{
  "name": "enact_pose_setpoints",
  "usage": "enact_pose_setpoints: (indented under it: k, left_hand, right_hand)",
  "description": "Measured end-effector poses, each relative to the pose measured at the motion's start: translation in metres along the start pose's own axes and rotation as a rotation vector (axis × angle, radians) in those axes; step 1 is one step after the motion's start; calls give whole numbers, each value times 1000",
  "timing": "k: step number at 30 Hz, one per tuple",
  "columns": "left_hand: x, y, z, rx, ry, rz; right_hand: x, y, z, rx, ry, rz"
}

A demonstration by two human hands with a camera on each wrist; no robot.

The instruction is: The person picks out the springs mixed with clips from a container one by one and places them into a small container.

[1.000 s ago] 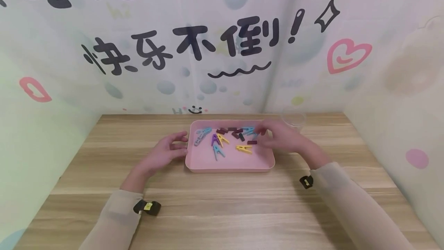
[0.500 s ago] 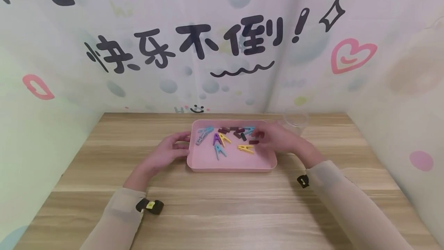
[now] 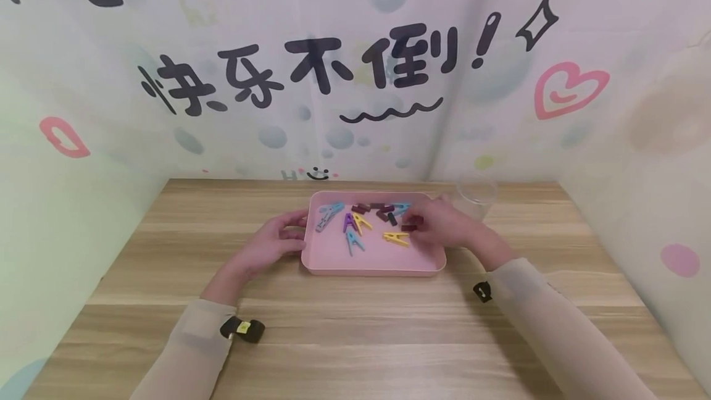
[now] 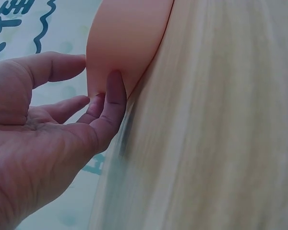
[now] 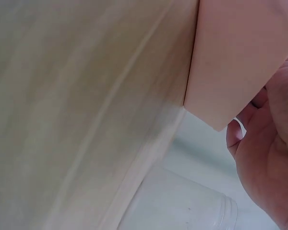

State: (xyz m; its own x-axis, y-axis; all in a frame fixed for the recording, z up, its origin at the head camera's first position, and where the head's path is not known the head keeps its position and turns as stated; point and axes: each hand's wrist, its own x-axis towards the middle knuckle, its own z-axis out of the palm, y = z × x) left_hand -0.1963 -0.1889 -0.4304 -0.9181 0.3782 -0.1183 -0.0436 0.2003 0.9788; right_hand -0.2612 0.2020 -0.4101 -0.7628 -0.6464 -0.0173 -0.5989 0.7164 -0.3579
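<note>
My left hand (image 3: 273,241) touches the outside left wall of a shallow pink tray (image 3: 373,273) with its fingertips. The left wrist view shows the thumb and fingers lightly bent against the tray's end wall (image 4: 129,33). Over the tray's right wall reaches my right hand (image 3: 444,222), fingers bent down among small things. Near its fingertips lie a dark brown block (image 3: 408,228), a blue clothespin (image 3: 401,208) and a yellow clothespin (image 3: 395,239). Whether it pinches one cannot be told; the tray wall hides the fingertips in the right wrist view.
Several dark brown blocks (image 3: 382,215) lie at the tray's back. Farther left are a purple clothespin (image 3: 349,223), another yellow clothespin (image 3: 361,222) and blue ones (image 3: 353,243). A clear cup (image 3: 478,196) stands behind my right hand. A printed curtain (image 3: 250,141) borders the wooden table (image 3: 355,338).
My right hand has come slightly left and lower in the tray, its fingertips closer to the dark brown block. My left hand stays at the tray's left wall. The whole view has shifted slightly.
</note>
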Motion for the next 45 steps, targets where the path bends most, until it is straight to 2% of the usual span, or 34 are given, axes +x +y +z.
enact_pose_setpoints:
  k: [22,27,33,40,45]
  left_hand:
    - [1,-1,1,-2,1,-26]
    - [0,-1,1,-2,6,-21]
    - [-1,0,0,-14,2,-19]
    - [-2,0,0,-23,-7,-25]
    - [-2,-1,0,-29,-6,-29]
  right_hand:
    - [3,-1,6,-51,-14,-19]
    - [2,-1,5,-17,-11,-23]
    - [-1,-7,-2,77,-30,-7]
    - [-8,-7,-10,87,16,-54]
    - [-12,-9,-17,84,46,-59]
